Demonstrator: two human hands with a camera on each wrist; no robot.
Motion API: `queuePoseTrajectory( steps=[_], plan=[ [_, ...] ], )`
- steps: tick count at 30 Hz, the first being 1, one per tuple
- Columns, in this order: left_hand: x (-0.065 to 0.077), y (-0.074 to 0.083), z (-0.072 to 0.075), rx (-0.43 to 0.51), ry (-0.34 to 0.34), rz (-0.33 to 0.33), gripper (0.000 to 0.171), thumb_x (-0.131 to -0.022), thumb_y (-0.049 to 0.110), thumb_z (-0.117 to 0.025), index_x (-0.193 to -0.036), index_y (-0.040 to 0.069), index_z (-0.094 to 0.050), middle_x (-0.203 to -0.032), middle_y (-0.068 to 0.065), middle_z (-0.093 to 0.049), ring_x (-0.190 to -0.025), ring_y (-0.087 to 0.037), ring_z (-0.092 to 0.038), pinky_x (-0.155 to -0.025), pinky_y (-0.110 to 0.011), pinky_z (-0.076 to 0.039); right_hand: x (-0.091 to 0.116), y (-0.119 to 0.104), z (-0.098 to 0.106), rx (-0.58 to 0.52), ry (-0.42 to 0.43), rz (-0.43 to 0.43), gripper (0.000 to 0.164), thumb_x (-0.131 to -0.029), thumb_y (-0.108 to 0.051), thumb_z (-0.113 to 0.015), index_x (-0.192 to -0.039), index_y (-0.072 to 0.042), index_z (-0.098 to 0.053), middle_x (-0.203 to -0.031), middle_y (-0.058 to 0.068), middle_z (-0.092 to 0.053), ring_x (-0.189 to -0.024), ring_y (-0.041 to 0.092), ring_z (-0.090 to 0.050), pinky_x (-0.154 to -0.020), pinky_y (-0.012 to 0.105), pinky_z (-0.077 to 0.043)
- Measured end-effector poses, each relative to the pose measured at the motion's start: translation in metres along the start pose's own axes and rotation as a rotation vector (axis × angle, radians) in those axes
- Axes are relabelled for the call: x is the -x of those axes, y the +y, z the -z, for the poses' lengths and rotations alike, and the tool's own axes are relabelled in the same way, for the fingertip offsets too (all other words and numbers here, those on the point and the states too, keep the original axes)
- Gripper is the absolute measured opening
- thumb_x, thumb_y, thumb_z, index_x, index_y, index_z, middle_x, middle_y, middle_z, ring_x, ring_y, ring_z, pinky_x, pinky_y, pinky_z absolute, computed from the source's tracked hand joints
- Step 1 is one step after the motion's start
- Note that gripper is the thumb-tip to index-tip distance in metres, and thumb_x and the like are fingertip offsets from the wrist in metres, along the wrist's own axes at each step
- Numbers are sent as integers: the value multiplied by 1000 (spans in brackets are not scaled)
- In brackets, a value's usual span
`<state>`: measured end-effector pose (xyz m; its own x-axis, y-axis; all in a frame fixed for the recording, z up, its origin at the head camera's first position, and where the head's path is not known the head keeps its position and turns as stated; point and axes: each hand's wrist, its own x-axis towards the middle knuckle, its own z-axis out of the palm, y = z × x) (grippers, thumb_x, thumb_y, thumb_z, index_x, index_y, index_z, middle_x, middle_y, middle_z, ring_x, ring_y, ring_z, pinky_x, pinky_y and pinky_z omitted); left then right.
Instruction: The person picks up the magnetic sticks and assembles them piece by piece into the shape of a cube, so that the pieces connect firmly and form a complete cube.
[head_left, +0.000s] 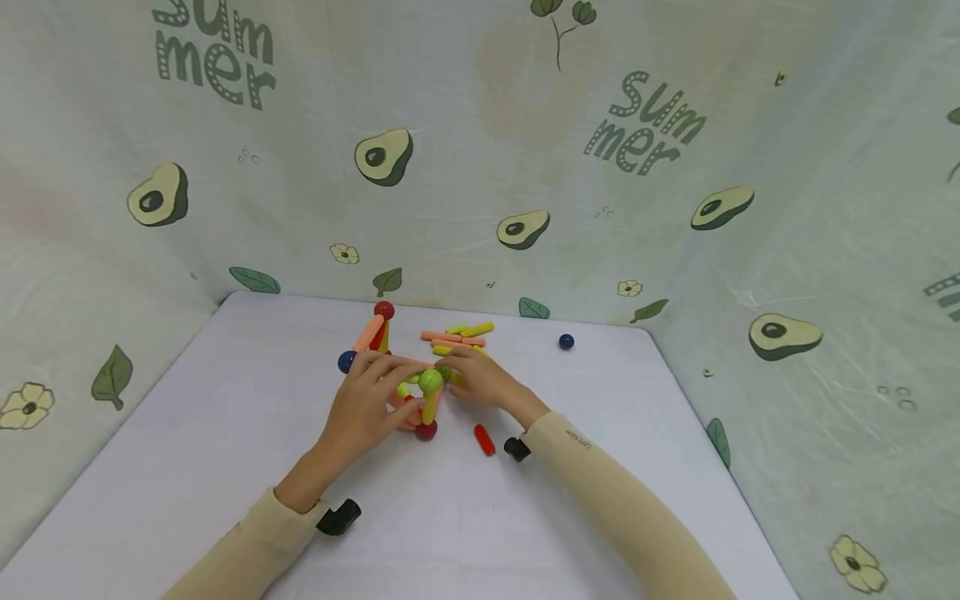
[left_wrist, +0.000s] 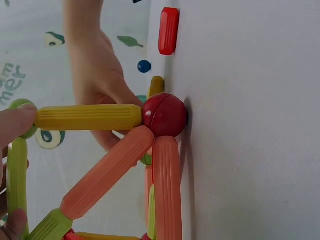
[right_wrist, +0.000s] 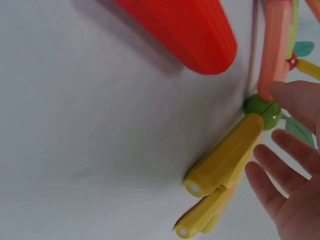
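A framework of magnetic sticks and balls stands on the white table. My left hand is at its near side. In the left wrist view the thumb presses a light-green ball and a fingertip lies against a lime stick. From that ball a yellow stick leads to a red ball low by the table. My right hand is at the framework's right side. Its thumb lies on a salmon stick beside a green ball, the index finger hidden and the other fingers spread.
A loose red stick lies in front of the right hand. Several salmon and yellow sticks lie behind it. A dark blue ball rests at the back right. A patterned cloth hangs behind the table.
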<state>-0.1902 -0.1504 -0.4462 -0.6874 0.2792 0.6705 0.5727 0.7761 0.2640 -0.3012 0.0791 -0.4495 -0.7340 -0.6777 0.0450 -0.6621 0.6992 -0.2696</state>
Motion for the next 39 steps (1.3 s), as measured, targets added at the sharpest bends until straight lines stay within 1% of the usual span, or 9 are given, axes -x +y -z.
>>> queuePoseTrajectory(
  steps=[3, 7, 10, 15, 17, 22, 25, 32, 39],
  plan=[
    [1, -1, 1, 18, 2, -1, 60, -76, 27, -99, -130, 17, -75, -124, -4, -71, -117, -29, -51, -89, -44, -55, -7, 3, -3, -13, -12, 23, 37, -102, -10, -71, -140, -12, -69, -143, 4, -66, -139, 23, -55, -120, 42, -43],
    [1, -6, 2, 29, -1, 1, 57, -76, 31, -99, -127, 21, -74, -122, -5, -71, -118, -30, -51, -93, -47, -52, -8, 6, -8, -27, 21, 29, 32, -101, -4, -70, -133, -11, -73, -136, 6, -69, -128, 24, -59, -112, 39, -50],
    [1, -10, 3, 35, -4, -2, 56, -76, 33, -99, -125, 23, -73, -119, -6, -69, -120, -32, -51, -97, -50, -51, -5, 7, -11, -13, 35, 23, 32, -101, 0, -68, -130, -13, -75, -135, 5, -69, -124, 23, -60, -108, 38, -52],
    [2, -14, 6, 32, -28, 14, 57, -73, 41, -100, -118, 18, -73, -118, -7, -66, -120, -33, -49, -96, -52, -50, 6, 8, -13, 9, 48, 48, 33, -101, 0, -68, -130, -15, -76, -133, 2, -71, -131, 23, -60, -113, 38, -49],
    [3, -16, 7, 25, -41, 25, 58, -72, 42, -100, -117, 17, -73, -122, -8, -67, -122, -33, -48, -97, -52, -51, 12, 8, -12, 10, 46, 60, 33, -101, 0, -69, -129, -15, -76, -128, 2, -72, -126, 23, -62, -110, 37, -51],
    [3, -21, 11, 36, -46, 15, 57, -72, 34, -101, -118, 15, -74, -128, -9, -67, -129, -33, -46, -102, -54, -51, 24, 6, -11, 15, 21, 62, 33, -100, 0, -70, -129, -17, -75, -118, 2, -68, -106, 17, -61, -99, 30, -56],
    [4, -24, 14, 54, -28, -1, 56, -72, 28, -102, -120, 14, -75, -128, -7, -67, -128, -33, -47, -102, -54, -49, 30, 5, -12, 10, 15, 61, 34, -100, 0, -70, -129, -17, -74, -116, 2, -66, -101, 14, -59, -96, 28, -56],
    [7, -29, 15, 110, -11, 8, 57, -77, 18, -98, -128, 15, -74, -139, -6, -67, -126, -31, -49, -97, -51, -52, 38, 5, -15, -11, 5, 39, 36, -98, 0, -72, -130, -17, -75, -116, 0, -67, -100, 13, -59, -93, 27, -57],
    [10, -36, 14, 162, -30, 35, 58, -80, 12, -95, -133, 14, -71, -141, -6, -67, -119, -23, -54, -90, -42, -54, 44, 3, -16, -1, 10, 82, 36, -96, 1, -74, -128, -16, -76, -117, 1, -68, -100, 14, -59, -94, 28, -57]
  ],
)
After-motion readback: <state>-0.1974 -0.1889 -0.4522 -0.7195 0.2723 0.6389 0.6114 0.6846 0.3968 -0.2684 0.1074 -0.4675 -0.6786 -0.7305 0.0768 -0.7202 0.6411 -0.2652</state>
